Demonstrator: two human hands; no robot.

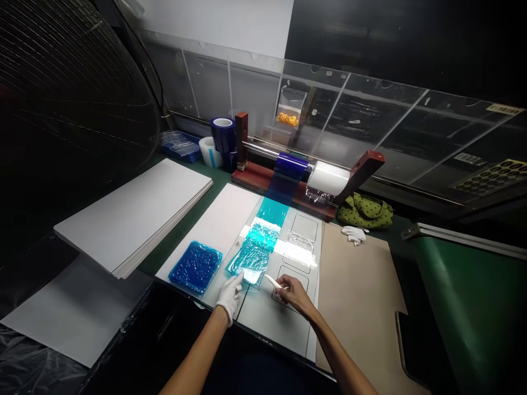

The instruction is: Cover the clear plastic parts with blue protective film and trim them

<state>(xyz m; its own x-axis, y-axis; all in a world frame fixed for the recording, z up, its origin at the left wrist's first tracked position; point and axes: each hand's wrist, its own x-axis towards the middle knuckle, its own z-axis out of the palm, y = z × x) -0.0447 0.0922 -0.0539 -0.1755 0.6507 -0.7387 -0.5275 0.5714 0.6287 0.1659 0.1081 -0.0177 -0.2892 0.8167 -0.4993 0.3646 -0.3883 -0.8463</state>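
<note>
My left hand (230, 297), in a white glove, is at the front edge of a crinkled sheet of clear blue film (251, 259); its fingertips look closed on the near left corner. From the blue film roll (292, 163) a strip of this film runs down over the glass board. My bare right hand (293, 292) grips a slim white pen-shaped tool (272, 281), its tip beside the film's right corner. Beneath both hands lies the glass board (263, 315) with black rounded outlines. Left of it, a stack of dark blue film pieces (195, 266) rests on white card.
A red roll stand (242, 141) at the back also carries a white roll (329, 178). White boards (135, 211) are stacked at left, near a large fan (78, 82). Brown board (358, 296), a white glove (354, 235), green pouch (365, 210) and phone (420, 351) lie right.
</note>
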